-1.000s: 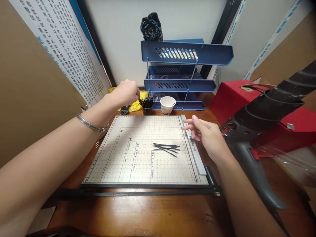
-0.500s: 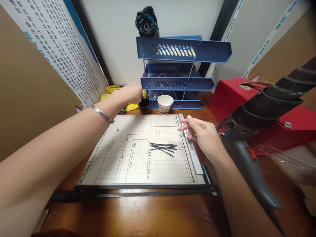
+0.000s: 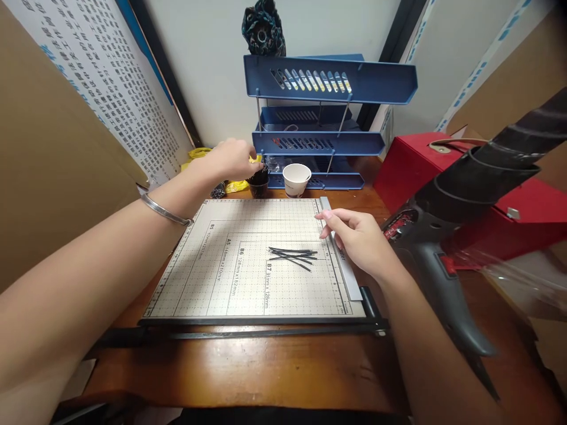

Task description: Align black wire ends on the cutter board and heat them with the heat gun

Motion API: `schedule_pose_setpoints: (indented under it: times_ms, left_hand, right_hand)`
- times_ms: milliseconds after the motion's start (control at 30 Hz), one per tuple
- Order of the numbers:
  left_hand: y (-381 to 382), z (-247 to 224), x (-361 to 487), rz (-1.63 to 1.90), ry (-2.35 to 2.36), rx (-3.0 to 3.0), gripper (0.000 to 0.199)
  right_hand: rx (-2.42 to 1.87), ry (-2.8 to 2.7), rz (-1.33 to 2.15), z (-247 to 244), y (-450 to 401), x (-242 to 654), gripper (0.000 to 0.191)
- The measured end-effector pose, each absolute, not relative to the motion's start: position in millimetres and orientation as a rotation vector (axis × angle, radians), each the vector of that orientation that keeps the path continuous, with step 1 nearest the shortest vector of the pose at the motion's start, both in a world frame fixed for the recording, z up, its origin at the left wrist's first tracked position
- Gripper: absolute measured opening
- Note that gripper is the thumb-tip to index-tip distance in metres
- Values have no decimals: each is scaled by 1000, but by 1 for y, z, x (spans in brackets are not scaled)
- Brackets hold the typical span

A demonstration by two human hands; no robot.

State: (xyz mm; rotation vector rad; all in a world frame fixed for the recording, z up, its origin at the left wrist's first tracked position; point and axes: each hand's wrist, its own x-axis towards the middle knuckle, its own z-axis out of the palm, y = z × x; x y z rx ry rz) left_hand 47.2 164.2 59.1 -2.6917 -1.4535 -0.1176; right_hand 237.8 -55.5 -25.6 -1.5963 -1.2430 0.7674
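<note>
My left hand (image 3: 234,159) is over a small dark cup (image 3: 258,190) packed with thin black strips (image 3: 261,174). A gap shows between its thumb and the finger above, the thumb at the strips' tops; I see nothing held, and the other fingertips are hidden. Near the metal edge of a paper cutter (image 3: 230,283), my right hand (image 3: 357,236) hovers with loosely bent fingers apart and nothing in them. Several black strips (image 3: 292,257) lie in a loose, crossing pile on the cutter's gridded board, left of that hand.
A white paper cup (image 3: 296,180) stands beside the dark cup. Behind are a blue tiered tray (image 3: 319,144) and a yellow bag (image 3: 237,186). To the right, a heat gun-like tool (image 3: 447,283) stands before a red box (image 3: 411,153). The cutter's arm (image 3: 266,334) runs along its near edge.
My left hand has shifted slightly left, and a gap now shows between thumb and finger at the dark cup. My right hand has barely moved. The view has tilted down a little.
</note>
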Motion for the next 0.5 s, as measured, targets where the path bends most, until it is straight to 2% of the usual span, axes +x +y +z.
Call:
schedule_pose_setpoints:
  times_ms: [133, 200, 267, 367, 500]
  left_hand:
    - [134, 58, 34, -635, -1273, -2760, 45]
    - [104, 54, 28, -843, -1167, -2801, 37]
    - [70, 45, 23, -864, -1069, -2944, 27]
    - [25, 22, 17, -549, -1028, -3182, 23]
    - [2, -7, 16, -421, -1017, -3242, 14]
  right_hand:
    - [-1637, -1389, 736, -21, -61, 240, 37]
    - [-1680, -1524, 715, -20, -65, 241, 28]
    - [-1726, -1650, 700, -19, -69, 242, 23]
    - [-1764, -1813, 625, -21, -73, 241, 20]
    - [-1783, -1891, 552, -24, -74, 240, 21]
